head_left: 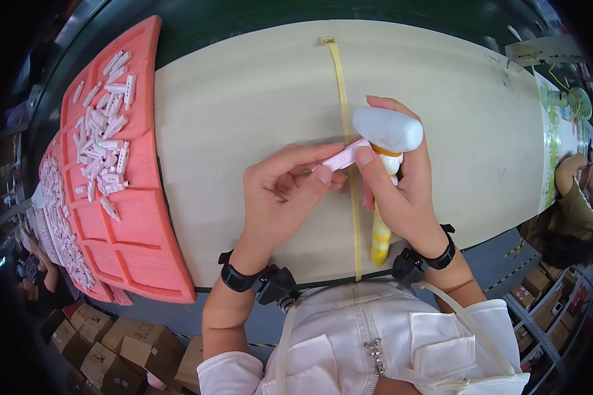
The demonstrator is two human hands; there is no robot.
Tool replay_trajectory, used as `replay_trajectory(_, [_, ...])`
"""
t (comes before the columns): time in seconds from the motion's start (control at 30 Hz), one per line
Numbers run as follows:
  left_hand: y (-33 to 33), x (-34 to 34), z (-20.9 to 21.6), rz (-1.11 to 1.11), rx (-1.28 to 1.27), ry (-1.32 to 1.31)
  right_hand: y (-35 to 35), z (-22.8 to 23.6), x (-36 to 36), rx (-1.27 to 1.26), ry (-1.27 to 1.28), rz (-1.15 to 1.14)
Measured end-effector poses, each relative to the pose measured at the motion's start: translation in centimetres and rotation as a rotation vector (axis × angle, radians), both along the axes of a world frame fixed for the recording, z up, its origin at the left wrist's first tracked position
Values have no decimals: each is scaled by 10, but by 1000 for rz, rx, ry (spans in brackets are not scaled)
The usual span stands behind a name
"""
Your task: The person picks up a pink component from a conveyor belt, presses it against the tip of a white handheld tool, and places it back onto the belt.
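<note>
My left hand (pixel 286 191) pinches one end of a small pale pink stick-shaped device (pixel 341 158) between thumb and fingers. At the device's other end sits the thumb of my right hand (pixel 405 191). That same right hand is closed around a mallet (pixel 387 129) with a rounded, pale wrapped head. Its yellow-taped handle (pixel 380 240) points down toward my body, and the palm hides part of the shaft. Both hands are just above the beige tabletop (pixel 257 105).
On the left, a pink foam tray (pixel 138 263) with square hollows carries a heap of similar small devices (pixel 105 138); more lie in a second tray (pixel 62 217). Yellow tape (pixel 341 85) crosses the table. A small green fan (pixel 578 103) stands far right. Other people sit at both sides.
</note>
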State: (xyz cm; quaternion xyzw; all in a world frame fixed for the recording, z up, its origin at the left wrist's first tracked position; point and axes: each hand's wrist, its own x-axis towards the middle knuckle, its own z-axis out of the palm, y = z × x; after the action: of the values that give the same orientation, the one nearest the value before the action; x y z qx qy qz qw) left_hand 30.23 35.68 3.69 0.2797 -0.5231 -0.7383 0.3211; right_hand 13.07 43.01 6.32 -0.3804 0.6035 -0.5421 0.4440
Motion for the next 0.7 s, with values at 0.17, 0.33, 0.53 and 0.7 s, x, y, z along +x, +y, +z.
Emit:
replay_trajectory(0.17, [1, -4, 2, 32, 32, -27, 0, 0, -1, -9, 52, 5])
replay_trajectory(0.33, [-1, 3, 5, 66, 40, 29, -3, 3, -20, 36, -549, 48])
replay_trajectory(0.53, [-9, 11, 2, 151, 111, 164, -1, -9, -38, -58, -1508, 435])
replay_trajectory(0.7, [-7, 8, 6, 156, 70, 28, 0, -9, -33, -90, -1560, 439])
